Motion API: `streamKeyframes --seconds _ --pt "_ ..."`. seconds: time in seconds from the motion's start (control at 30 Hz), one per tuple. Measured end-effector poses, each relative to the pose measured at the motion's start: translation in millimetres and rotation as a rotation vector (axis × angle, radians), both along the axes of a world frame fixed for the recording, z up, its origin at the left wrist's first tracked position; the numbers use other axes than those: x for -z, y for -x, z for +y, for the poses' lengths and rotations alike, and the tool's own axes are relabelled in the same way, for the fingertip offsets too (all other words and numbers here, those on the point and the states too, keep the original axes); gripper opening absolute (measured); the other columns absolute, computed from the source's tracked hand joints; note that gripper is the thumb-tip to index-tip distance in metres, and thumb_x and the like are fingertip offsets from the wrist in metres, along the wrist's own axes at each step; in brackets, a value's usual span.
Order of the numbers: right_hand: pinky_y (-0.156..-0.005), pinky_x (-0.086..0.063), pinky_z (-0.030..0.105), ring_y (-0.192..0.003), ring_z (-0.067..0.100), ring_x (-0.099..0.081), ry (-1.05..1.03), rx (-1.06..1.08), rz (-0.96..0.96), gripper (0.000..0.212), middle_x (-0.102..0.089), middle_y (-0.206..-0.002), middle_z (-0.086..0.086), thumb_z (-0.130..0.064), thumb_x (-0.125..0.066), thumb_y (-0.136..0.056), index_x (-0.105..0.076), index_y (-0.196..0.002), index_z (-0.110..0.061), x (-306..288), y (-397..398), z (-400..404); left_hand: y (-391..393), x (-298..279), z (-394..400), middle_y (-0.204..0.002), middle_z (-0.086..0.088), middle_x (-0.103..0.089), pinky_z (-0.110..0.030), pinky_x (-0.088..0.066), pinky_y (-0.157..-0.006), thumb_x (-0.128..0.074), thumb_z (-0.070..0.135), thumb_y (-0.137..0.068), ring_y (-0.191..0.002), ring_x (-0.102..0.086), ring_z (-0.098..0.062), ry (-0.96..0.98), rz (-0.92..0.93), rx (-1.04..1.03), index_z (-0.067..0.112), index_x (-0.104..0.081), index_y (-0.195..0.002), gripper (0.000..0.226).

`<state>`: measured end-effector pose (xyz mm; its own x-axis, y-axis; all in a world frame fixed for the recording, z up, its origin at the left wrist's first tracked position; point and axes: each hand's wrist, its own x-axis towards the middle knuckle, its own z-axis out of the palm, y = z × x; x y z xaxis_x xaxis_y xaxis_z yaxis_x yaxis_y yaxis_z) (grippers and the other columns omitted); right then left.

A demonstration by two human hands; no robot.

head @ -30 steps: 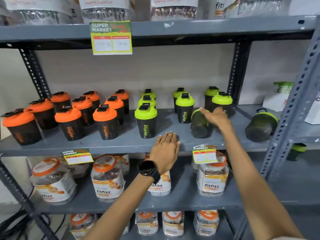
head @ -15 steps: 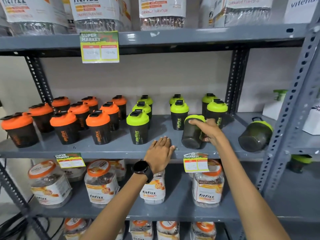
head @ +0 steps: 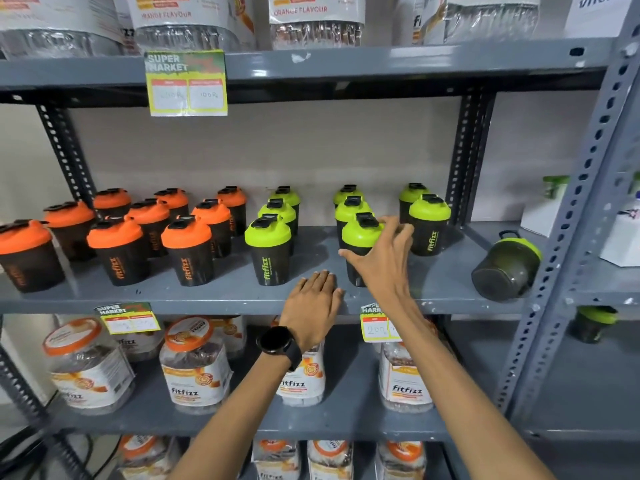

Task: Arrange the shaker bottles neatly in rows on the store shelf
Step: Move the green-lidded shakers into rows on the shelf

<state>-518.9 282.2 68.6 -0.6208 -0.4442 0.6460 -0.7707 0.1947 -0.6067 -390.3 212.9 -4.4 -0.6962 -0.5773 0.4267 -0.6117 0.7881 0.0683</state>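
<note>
Right hand (head: 384, 258) fingers wrapped round upright green-lid shaker (head: 360, 237); square it behind row-mates, logo forward. Left hand (head: 315, 303) flat, fingers spread, on shelf edge (head: 207, 299).

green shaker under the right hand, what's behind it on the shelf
Two more green-lidded shakers stand behind the green shaker in a row toward the back wall. The right hand covers its lower body, and each bottle hides most of the one behind it.
</note>
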Motion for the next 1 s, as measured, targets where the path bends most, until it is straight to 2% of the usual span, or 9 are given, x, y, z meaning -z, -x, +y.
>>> streamKeyframes --seconds 0.23,0.33,0.43,0.53,0.6,0.77,0.9,1.0 --pt "-0.090 -0.053 0.037 -0.110 0.028 -0.047 -0.021 0.015 0.046 0.098 -0.035 -0.124 0.013 -0.056 -0.088 -0.056 -0.038 -0.128 -0.011 3 -1 -6 0 -2 3 -0.157 -0.008 -0.038 -0.037 -0.019 -0.122 -0.019 0.039 -0.106 -0.147 -0.031 -0.021 0.009 -0.013 -0.006 0.011 -0.035 -0.150 0.055" --pt "-0.090 -0.050 0.037 -0.111 0.029 -0.047 -0.013 -0.014 0.056 0.103 -0.036 -0.125 0.013 -0.068 -0.080 -0.058 -0.037 -0.133 -0.012 5 0 2 0 -2 5 -0.157 -0.008 -0.039 -0.038 -0.020 -0.122 -0.019 0.039 -0.106 -0.147 -0.032 -0.021 0.022 -0.018 -0.019 0.011 -0.036 -0.150 0.055" --pt "-0.087 -0.050 0.040 -0.108 0.028 -0.048 0.067 -0.016 0.072 0.080 -0.040 -0.120 0.010 -0.069 -0.063 -0.078 -0.041 -0.130 -0.013 9 7 25 0 2 16 -0.156 -0.011 -0.040 -0.040 -0.020 -0.121 -0.020 0.037 -0.106 -0.146 -0.032 -0.024 0.022 0.010 -0.080 0.009 -0.038 -0.148 0.054" --pt "-0.085 -0.047 0.040 -0.107 0.030 -0.048 0.064 0.068 0.100 0.052 -0.045 -0.117 0.014 -0.046 -0.062 -0.091 -0.047 -0.123 -0.008 5 28 57 0 8 30 -0.155 -0.013 -0.040 -0.043 -0.019 -0.122 -0.018 0.035 -0.105 -0.146 -0.033 -0.028 0.031 0.031 -0.105 0.007 -0.037 -0.148 0.054" --pt "-0.088 -0.045 0.041 -0.112 0.035 -0.047 -0.028 0.152 0.094 0.044 -0.048 -0.119 0.019 -0.036 -0.063 -0.092 -0.051 -0.121 -0.005 -3 49 75 1 9 33 -0.154 -0.014 -0.042 -0.044 -0.020 -0.122 -0.016 0.034 -0.104 -0.145 -0.034 -0.029 0.031 0.037 -0.110 0.007 -0.039 -0.146 0.055" --pt "-0.095 -0.043 0.050 -0.118 0.045 -0.043 -0.306 0.378 0.098 0.048 -0.047 -0.126 0.028 -0.032 -0.062 -0.093 -0.051 -0.123 0.004 -32 96 88 12 4 26 -0.138 -0.012 -0.055 -0.046 -0.030 -0.116 -0.012 0.037 -0.102 -0.133 -0.045 -0.030 0.025 0.019 -0.090 0.009 -0.049 -0.131 0.055" --pt "-0.106 -0.035 0.053 -0.131 0.050 -0.031 -0.634 0.481 -0.031 0.067 -0.036 -0.140 0.033 -0.036 -0.066 -0.087 -0.044 -0.135 0.006 -50 125 75 16 2 25 -0.129 -0.011 -0.059 -0.046 -0.036 -0.110 -0.021 0.036 -0.104 -0.125 -0.050 -0.031 0.018 0.008 -0.101 0.008 -0.053 -0.125 0.047" --pt "-0.112 -0.026 0.062 -0.140 0.057 -0.018 -0.879 0.564 -0.125 0.078 -0.023 -0.150 0.038 -0.039 -0.066 -0.087 -0.033 -0.144 0.003 -56 136 63 16 3 26 -0.130 -0.012 -0.059 -0.046 -0.036 -0.111 -0.022 0.036 -0.104 -0.126 -0.050 -0.031 0.023 0.003 -0.110 0.008 -0.053 -0.126 0.047"
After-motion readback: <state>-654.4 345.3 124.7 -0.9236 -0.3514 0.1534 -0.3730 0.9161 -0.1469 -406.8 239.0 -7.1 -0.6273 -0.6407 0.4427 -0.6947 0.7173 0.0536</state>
